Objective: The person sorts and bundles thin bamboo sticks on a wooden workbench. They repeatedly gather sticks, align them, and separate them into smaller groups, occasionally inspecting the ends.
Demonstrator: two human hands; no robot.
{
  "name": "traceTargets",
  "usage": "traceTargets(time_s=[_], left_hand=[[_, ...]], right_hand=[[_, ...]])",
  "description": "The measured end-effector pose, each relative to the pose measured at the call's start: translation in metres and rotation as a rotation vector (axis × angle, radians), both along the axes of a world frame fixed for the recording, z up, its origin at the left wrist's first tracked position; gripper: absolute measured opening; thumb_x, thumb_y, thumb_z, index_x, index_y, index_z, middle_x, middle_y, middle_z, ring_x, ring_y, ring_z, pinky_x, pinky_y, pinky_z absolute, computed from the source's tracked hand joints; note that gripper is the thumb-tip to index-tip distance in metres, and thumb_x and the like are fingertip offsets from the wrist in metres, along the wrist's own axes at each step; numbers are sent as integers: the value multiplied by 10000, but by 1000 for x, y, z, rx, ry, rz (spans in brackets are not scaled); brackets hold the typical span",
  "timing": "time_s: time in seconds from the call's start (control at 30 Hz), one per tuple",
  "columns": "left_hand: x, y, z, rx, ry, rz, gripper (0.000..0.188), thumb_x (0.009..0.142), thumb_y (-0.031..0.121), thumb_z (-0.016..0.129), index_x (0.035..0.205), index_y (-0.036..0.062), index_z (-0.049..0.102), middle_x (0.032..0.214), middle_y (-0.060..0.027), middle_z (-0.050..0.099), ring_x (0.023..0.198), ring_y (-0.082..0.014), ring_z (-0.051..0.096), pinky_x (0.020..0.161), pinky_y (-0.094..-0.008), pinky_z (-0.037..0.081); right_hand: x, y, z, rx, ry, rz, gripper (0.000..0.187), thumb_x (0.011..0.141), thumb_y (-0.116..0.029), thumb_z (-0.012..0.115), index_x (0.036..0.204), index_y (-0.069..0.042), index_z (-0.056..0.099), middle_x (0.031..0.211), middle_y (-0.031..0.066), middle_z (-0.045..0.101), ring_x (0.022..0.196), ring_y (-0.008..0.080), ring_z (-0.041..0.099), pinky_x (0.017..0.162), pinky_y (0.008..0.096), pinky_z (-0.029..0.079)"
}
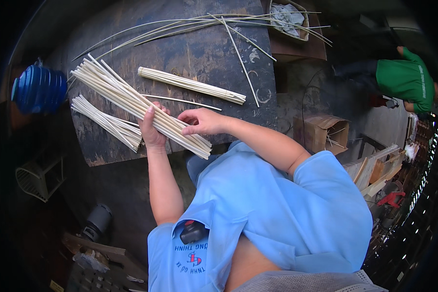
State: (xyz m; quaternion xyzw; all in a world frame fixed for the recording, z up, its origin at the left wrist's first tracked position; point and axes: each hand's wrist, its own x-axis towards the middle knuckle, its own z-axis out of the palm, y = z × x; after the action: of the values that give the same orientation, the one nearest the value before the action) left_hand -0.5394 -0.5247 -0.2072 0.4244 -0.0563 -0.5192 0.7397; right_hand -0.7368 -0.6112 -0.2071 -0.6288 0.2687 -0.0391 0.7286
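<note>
A thick bundle of pale thin rods, like cane or rattan sticks, lies slantwise across my hands over the table's near edge. My left hand is closed around its middle from below, thumb on top. Nearer its lower right end, my right hand grips the rods with bent fingers; the fingertips are partly hidden. On the table just beyond lies a second, tied-looking bundle of rods, with a single rod beside it. A third, looser bundle rests left of my left hand.
Long bent canes lie along the table's far side, with loose rods at the right. A box with cloth stands at the far right. Below are a cardboard box and a blue water jug. A person in green is farther right.
</note>
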Motion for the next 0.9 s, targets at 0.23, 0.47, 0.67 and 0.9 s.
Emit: traceTargets(time_s=[0.23,0.47,0.67,0.9], left_hand=[[7,-18,3,103,-145,-11,439,897,108,682,1282,43,482,971,-115,608,819,-216,636,743,-379,578],[-23,-4,-86,459,-215,288,378,877,49,709,1180,19,485,990,-104,579,798,-249,650,735,-408,625],[-68,-12,-136,759,-168,413,620,825,-11,732,1343,-55,395,1312,-210,571,1162,-321,618,1010,-424,497],[-90,-41,-129,1076,-380,363,692,776,131,810,1339,-26,439,1270,-267,616,1171,-409,626,1031,-459,488]], right_hand=[[-117,-60,-84,-635,735,-256,135,855,-194,704,946,-97,677,973,98,658,970,310,655,832,447,529],[-112,-56,-103,-720,731,-26,171,860,-183,727,975,-83,648,1038,105,634,1060,313,618,890,443,521],[-105,-56,-106,-748,686,76,172,844,-174,698,952,-54,638,1025,147,652,1016,356,646,878,474,531],[-97,-41,-108,-643,630,-21,198,816,-161,685,969,-45,637,985,184,672,971,387,662,863,477,529]])
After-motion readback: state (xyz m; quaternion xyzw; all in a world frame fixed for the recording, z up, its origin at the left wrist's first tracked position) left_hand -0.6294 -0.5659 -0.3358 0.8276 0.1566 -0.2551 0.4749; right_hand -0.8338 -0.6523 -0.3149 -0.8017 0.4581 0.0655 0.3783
